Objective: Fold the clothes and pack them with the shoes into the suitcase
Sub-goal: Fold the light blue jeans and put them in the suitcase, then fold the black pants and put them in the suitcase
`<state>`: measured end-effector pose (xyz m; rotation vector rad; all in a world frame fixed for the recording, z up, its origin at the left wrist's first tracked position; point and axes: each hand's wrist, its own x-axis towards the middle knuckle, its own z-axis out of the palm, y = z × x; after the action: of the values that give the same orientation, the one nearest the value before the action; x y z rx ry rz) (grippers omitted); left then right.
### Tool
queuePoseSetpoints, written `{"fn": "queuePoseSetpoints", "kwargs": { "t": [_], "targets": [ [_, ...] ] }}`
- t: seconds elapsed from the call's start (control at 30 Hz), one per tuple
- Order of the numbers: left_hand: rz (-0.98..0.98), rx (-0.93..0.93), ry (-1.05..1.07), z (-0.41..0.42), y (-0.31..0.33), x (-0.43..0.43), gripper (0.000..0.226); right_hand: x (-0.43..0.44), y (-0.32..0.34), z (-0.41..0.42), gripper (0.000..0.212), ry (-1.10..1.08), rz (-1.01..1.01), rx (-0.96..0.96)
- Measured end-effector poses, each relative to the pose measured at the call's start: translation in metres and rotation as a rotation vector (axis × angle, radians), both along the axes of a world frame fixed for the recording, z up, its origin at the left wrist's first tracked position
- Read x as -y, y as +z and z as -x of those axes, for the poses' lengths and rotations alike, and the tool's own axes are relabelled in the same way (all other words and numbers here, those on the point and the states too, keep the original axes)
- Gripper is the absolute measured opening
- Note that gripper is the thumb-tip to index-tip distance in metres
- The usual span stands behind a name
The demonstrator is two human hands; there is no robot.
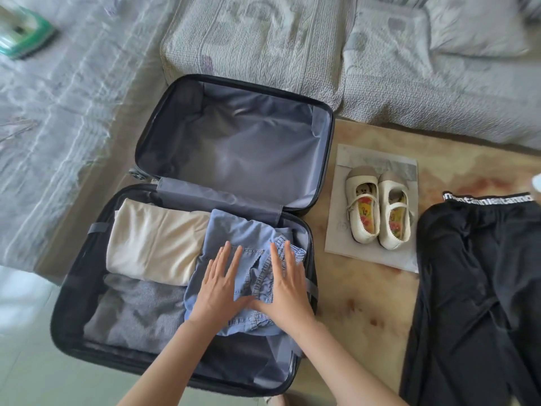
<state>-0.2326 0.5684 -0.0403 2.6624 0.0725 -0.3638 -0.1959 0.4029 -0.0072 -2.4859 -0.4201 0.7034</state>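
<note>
From the head camera we see our left hand (218, 284) and right hand (285, 284) spread flat, fingers straight, pressing on the folded blue garment (234, 230) in the near half of the open suitcase (67, 303), beside a cream garment (152, 244) and a grey garment (137, 312). The white shoes (377, 206) stand on a paper sheet (371, 256) right of the suitcase, and black trousers (474, 273) lie spread further right.

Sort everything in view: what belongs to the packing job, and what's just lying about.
Job: suitcase, blue garment, cream garment, grey garment, white shoes, black trousers, left hand, right hand.
Lying about: green object, folded quilt, pillow, paper sheet.
</note>
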Motion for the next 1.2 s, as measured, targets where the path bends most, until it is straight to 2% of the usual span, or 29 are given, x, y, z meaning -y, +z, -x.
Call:
{"fn": "queuePoseSetpoints", "kwargs": {
  "t": [0.13, 0.3, 0.63, 0.93, 1.2],
  "targets": [
    [0.033, 0.003, -0.055, -0.008, 0.025, 0.028, 0.108, 0.026, 0.021, -0.006, 0.118, -0.133, -0.044, 0.006],
    [0.087, 0.016, -0.099, -0.020, 0.043, 0.069, 0.107, 0.087, 0.039, -0.014, 0.107, -0.416, -0.118, -0.032],
    [0.042, -0.057, -0.222, -0.058, 0.048, 0.169, 0.105, 0.243, 0.014, -0.011, 0.089, -0.783, 0.014, -0.017],
    [-0.074, -0.175, -0.333, -0.080, 0.019, 0.254, 0.095, 0.342, -0.027, -0.006, 0.077, -0.924, 0.094, -0.084],
    [-0.072, -0.334, -0.356, -0.096, -0.003, 0.334, 0.086, 0.374, -0.065, -0.015, 0.074, -0.823, 0.180, -0.070]
  ]
}}
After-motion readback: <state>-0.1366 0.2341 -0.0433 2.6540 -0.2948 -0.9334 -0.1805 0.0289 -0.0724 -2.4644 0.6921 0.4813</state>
